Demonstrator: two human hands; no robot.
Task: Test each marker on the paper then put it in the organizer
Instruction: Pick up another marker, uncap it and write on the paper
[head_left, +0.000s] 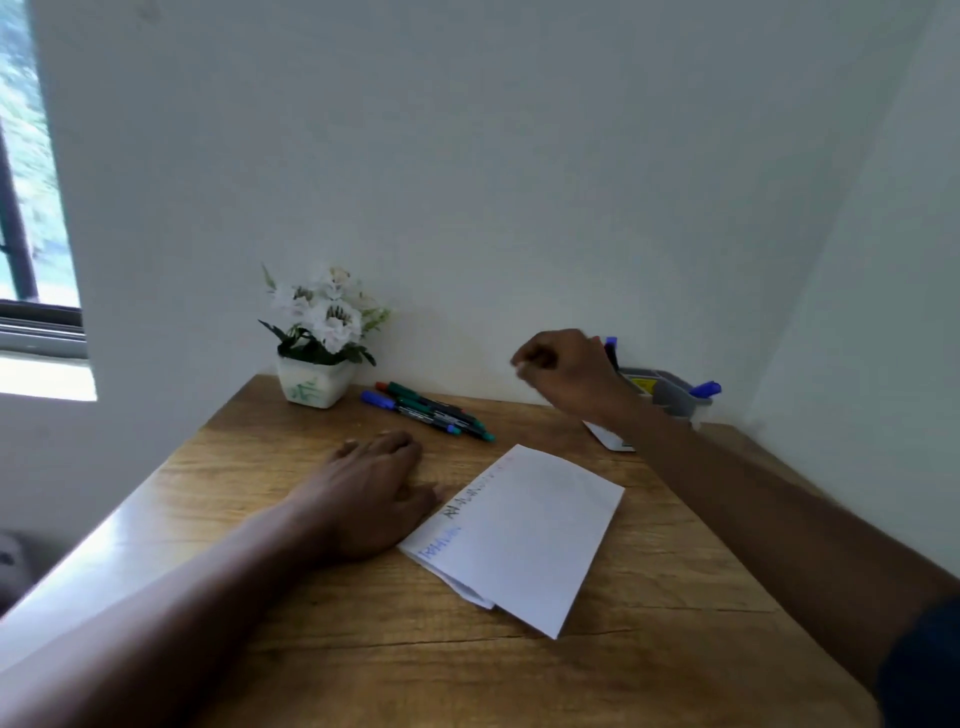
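A folded white paper (530, 535) lies on the wooden desk (649, 597), with blue, black and red scribbles along its left edge. My left hand (374, 493) rests flat on the desk, touching the paper's left edge. Several markers (431, 410) with blue, green and red caps lie in a bunch beyond it. My right hand (571, 374) hovers above the desk, fingers curled, just left of the grey organizer (670, 395) in the far right corner. A blue-capped marker (610, 351) stands in the organizer behind my hand, and another blue marker (705, 388) sticks out at its right.
A white pot of white flowers (317, 338) stands at the desk's far left corner against the wall. A window (31, 208) is at the left. A white object (608, 436) lies under my right forearm by the organizer. Walls close the desk at the back and right.
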